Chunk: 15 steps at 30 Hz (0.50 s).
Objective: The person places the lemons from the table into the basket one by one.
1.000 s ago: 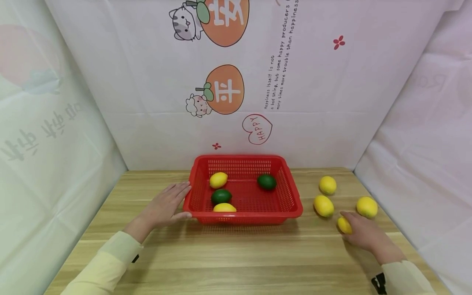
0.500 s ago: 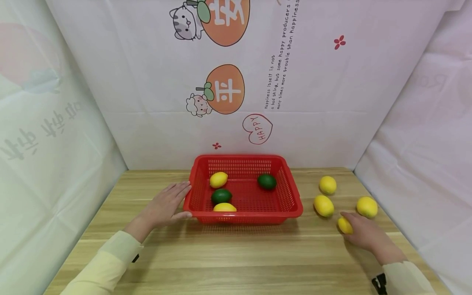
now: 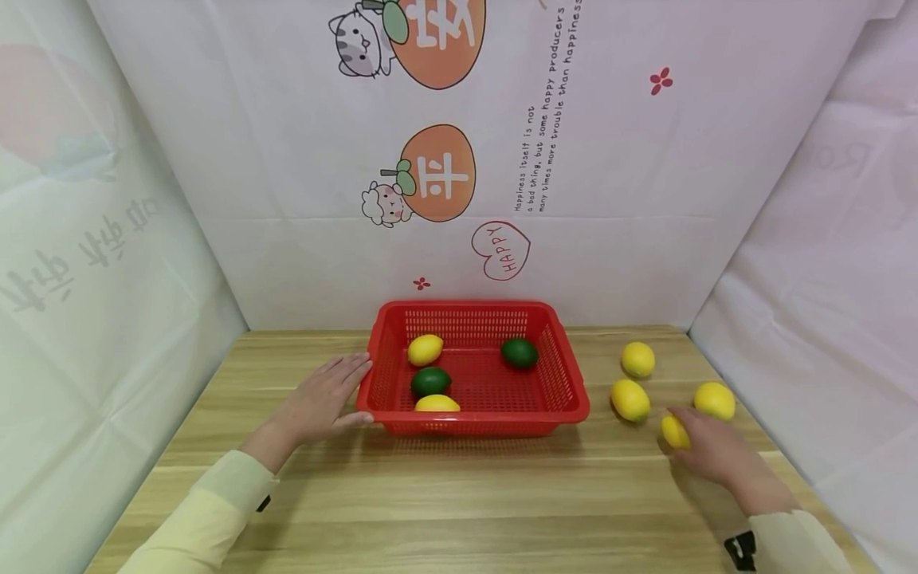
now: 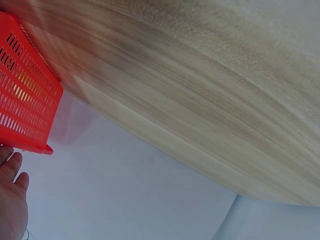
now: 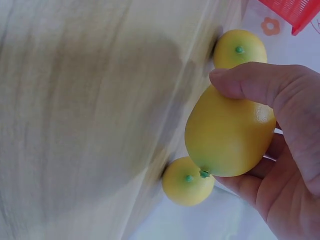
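At the lower right of the head view, the right hand [image 3: 720, 456] pinches a smooth, oval yellow lemon [image 3: 674, 432] between thumb and fingers, near three loose yellow lemons [image 3: 630, 400] on the wood-grain table [image 3: 459, 510]. The left hand [image 3: 315, 406], its fingers extended and grasping nothing, touches the left rim of a rectangular, perforated red plastic basket [image 3: 473, 418] at lower centre, which contains two more yellow lemons [image 3: 425, 351] and two dark green oval fruits [image 3: 519, 353].
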Available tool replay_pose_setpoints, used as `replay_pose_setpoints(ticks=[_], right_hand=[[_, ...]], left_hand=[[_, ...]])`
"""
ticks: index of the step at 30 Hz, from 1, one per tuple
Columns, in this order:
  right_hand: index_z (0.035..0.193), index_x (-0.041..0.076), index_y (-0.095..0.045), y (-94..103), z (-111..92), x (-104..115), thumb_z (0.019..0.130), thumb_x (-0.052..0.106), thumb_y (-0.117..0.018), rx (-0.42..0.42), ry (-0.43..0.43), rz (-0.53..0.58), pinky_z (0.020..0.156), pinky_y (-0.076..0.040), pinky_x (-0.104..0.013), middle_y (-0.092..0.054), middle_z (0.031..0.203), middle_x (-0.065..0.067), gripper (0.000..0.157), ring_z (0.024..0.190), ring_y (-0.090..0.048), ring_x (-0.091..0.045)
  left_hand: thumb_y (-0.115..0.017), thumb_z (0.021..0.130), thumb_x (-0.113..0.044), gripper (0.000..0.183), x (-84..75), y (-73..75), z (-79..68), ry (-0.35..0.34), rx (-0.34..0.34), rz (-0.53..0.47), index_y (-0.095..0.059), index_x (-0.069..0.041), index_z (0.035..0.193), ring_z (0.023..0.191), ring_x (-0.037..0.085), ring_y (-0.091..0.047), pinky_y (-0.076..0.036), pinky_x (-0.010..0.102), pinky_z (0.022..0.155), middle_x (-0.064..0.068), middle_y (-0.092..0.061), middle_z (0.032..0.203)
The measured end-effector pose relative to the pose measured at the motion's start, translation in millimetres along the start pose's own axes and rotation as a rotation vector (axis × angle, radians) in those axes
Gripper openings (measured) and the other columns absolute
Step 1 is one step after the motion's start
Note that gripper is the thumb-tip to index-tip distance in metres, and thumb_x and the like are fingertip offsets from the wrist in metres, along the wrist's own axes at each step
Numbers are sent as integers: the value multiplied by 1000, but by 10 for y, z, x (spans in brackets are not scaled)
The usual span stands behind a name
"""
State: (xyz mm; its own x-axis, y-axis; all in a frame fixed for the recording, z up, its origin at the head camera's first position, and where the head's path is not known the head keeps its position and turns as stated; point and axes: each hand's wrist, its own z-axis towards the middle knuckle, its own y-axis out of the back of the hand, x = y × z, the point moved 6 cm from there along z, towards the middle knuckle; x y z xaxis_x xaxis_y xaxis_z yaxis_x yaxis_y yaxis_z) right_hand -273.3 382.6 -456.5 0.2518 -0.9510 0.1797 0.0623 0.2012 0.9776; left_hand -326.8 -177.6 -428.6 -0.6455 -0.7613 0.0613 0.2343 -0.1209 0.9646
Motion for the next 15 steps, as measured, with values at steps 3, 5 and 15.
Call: replay_pose_setpoints(ticks=[3,5,15], right_hand=[[129,-15,-47,45,2,19,74,10,-79,-17,4,-1,86,-44,-65,-51,119,-41,68,104,-53,-56],[128,-16,-47,76,7,29,74,8,-79,-32,11,-3,86,-45,-64,-51,119,-41,67,104,-53,-55],[125,-17,-48,246,40,150,74,6,-79,-124,66,-26,84,-46,-63,-53,116,-39,64,102,-54,-54]], left_hand=[[-54,89,-63,88,1,-5,-1,-5,-8,4,-38,0,147,140,31,-31,-24,48,114,15,-36,152],[-54,89,-63,88,0,-2,-1,-11,-16,7,-38,1,147,140,31,-31,-25,48,114,16,-36,152],[-55,89,-61,86,-1,7,1,-20,-26,0,-39,2,146,140,32,-32,-25,48,114,17,-38,151]])
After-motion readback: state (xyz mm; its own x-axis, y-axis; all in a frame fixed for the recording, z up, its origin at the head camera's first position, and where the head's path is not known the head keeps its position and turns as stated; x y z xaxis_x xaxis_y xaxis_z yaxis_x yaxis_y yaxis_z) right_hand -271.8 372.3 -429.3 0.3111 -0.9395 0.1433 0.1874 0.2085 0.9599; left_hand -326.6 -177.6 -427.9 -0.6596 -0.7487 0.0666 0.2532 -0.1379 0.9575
